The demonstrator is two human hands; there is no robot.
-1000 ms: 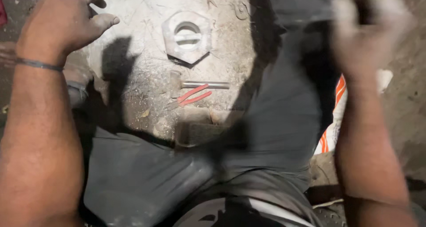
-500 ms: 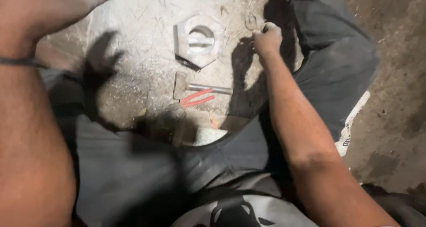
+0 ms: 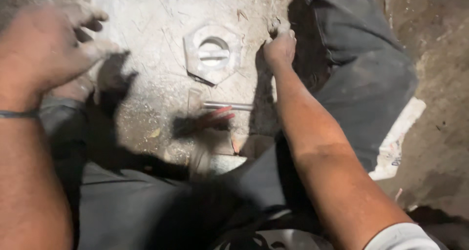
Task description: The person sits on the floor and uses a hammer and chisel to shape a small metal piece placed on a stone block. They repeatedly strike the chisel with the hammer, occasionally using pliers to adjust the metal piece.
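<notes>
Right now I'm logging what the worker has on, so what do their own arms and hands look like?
Both forearms are bare and both hands are ungloved and dusted with pale powder. The left hand has a thin dark band round its wrist. The right hand shows nothing on its wrist; a light sleeve edge shows at that arm's upper end.

**A rough outdoor or workshop floor, worked at ground level**

The person sits on bare packed earth (image 3: 430, 147), visible from 1 to 5 o'clock. A dusty grey stone slab (image 3: 146, 98) fills 12 o'clock, carrying a large hexagonal nut (image 3: 213, 53), a thin metal rod (image 3: 227, 106) and red-handled pliers (image 3: 217, 119). Grit covers everything.
</notes>
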